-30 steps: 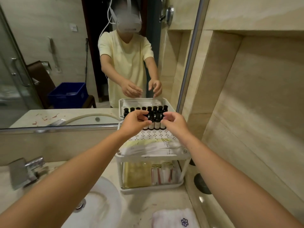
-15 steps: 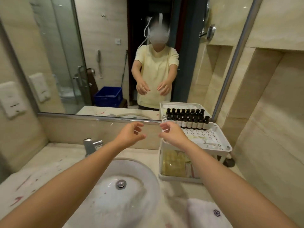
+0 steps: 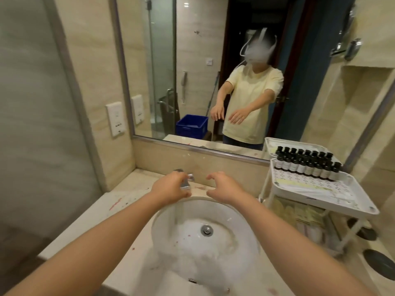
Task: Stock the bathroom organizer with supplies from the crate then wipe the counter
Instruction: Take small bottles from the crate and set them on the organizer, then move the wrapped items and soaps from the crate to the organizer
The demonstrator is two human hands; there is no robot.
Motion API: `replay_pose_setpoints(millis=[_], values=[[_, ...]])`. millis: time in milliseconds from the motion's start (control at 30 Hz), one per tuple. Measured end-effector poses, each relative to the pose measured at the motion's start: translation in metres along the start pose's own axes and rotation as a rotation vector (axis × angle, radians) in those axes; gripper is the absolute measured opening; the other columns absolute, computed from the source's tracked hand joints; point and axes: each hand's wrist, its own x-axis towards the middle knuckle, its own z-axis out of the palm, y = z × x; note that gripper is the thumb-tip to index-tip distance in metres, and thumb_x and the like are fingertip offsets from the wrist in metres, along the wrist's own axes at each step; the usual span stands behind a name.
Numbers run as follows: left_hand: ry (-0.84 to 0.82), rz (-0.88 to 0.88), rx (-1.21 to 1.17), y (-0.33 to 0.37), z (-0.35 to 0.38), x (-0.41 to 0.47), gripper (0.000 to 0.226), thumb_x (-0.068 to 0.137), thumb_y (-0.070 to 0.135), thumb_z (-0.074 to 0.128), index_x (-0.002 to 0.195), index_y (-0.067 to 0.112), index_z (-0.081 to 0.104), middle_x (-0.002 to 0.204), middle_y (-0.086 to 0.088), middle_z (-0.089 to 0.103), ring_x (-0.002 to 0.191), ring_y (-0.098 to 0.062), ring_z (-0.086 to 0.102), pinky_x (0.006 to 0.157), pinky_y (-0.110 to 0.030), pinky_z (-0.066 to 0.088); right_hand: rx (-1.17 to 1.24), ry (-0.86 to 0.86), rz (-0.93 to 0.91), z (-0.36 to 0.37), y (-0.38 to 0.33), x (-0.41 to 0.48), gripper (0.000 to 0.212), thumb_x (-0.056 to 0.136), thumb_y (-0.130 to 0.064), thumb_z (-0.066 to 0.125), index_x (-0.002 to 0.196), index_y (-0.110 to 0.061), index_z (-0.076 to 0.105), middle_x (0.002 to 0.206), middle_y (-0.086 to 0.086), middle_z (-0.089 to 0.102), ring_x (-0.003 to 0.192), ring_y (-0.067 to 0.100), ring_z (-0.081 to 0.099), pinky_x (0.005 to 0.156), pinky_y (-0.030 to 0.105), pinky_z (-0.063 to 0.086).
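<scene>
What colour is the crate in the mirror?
The crate is blue; head view shows it.

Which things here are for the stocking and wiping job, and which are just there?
For the job: organizer, little dark bottles, blue crate seen in the mirror, counter.
Just there: sink, tap, wall socket.

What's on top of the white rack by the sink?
Small dark bottles stand lined up at the back; flat packets lie in front. Anything beneath the packets is hidden.
</scene>
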Motion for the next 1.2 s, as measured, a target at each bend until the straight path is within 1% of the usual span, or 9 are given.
replay_pose_setpoints(millis=[167,300,400,500,667,800,933,1067,1200], values=[[0.023,-0.121,0.040,-0.052,-0.011,-0.044,0.058,0.082,0.048,0.069,0.134,0.032,0.048,0.129,0.008,0.055,0.114,-0.012,0.055,0.090,-0.030,0.047,-0.054,-0.023,-0.146,0.033,-0.055,0.002,0.046,0.083,-0.027,0.061,0.128,-0.026,0.055,0.134,0.001,0.052,0.123,0.025,0.050,0.096,0.035,0.046],[0.035,-0.203,0.057,-0.091,-0.020,-0.084,0.058,0.082,0.048,0.068,0.135,0.032,0.048,0.129,0.007,0.054,0.113,-0.012,0.056,0.091,-0.032,0.048,-0.082,-0.077,-0.229,0.063,-0.099,0.003,0.052,0.084,-0.028,0.061,0.134,-0.029,0.050,0.139,-0.001,0.047,0.127,0.021,0.045,0.094,0.035,0.042],[0.046,-0.279,0.079,-0.120,-0.027,-0.114,0.059,0.083,0.048,0.068,0.135,0.031,0.047,0.131,0.007,0.053,0.112,-0.011,0.057,0.091,-0.032,0.048,-0.091,-0.114,-0.305,0.084,-0.134,0.003,0.052,0.084,-0.029,0.060,0.135,-0.028,0.048,0.140,-0.001,0.046,0.130,0.021,0.043,0.098,0.035,0.041],[0.054,-0.375,0.092,-0.146,-0.036,-0.143,0.059,0.084,0.049,0.067,0.137,0.031,0.046,0.133,0.007,0.052,0.112,-0.012,0.057,0.089,-0.031,0.048,-0.101,-0.155,-0.389,0.100,-0.170,0.002,0.053,0.084,-0.027,0.059,0.136,-0.027,0.048,0.139,0.000,0.046,0.128,0.023,0.043,0.097,0.036,0.040],[0.098,-0.549,0.101,-0.177,-0.049,-0.192,0.059,0.083,0.050,0.066,0.136,0.031,0.047,0.132,0.007,0.052,0.117,-0.014,0.055,0.093,-0.033,0.047,-0.135,-0.209,-0.566,0.123,-0.224,-0.003,0.052,0.085,-0.027,0.058,0.136,-0.027,0.048,0.139,-0.001,0.047,0.127,0.022,0.044,0.096,0.036,0.041],[0.166,-0.691,0.082,-0.186,-0.054,-0.227,0.057,0.081,0.049,0.068,0.133,0.030,0.050,0.129,0.006,0.054,0.116,-0.014,0.056,0.093,-0.033,0.047,-0.150,-0.256,-0.710,0.136,-0.258,-0.010,0.053,0.083,-0.027,0.059,0.135,-0.026,0.049,0.139,-0.001,0.047,0.128,0.021,0.043,0.097,0.036,0.043],[0.214,-0.843,0.058,-0.184,-0.049,-0.265,0.057,0.082,0.048,0.068,0.133,0.030,0.049,0.129,0.006,0.052,0.117,-0.015,0.055,0.094,-0.033,0.046,-0.173,-0.307,-0.856,0.150,-0.280,-0.023,0.050,0.083,-0.029,0.058,0.133,-0.025,0.051,0.133,0.001,0.050,0.126,0.024,0.046,0.096,0.038,0.044],[0.240,-0.984,0.061,-0.168,-0.041,-0.302,0.059,0.083,0.050,0.067,0.135,0.032,0.047,0.130,0.006,0.051,0.117,-0.014,0.055,0.094,-0.034,0.047,-0.162,-0.365,-0.995,0.163,-0.292,-0.042,0.051,0.084,-0.028,0.058,0.134,-0.026,0.050,0.133,0.001,0.050,0.126,0.023,0.046,0.096,0.037,0.044],[0.278,-1.131,0.059,-0.143,-0.031,-0.342,0.060,0.083,0.050,0.068,0.136,0.031,0.048,0.132,0.004,0.051,0.119,-0.017,0.055,0.095,-0.037,0.048,-0.167,-0.421,-1.140,0.177,-0.301,-0.070,0.051,0.084,-0.029,0.059,0.134,-0.025,0.050,0.134,0.002,0.050,0.126,0.023,0.045,0.096,0.036,0.043]])
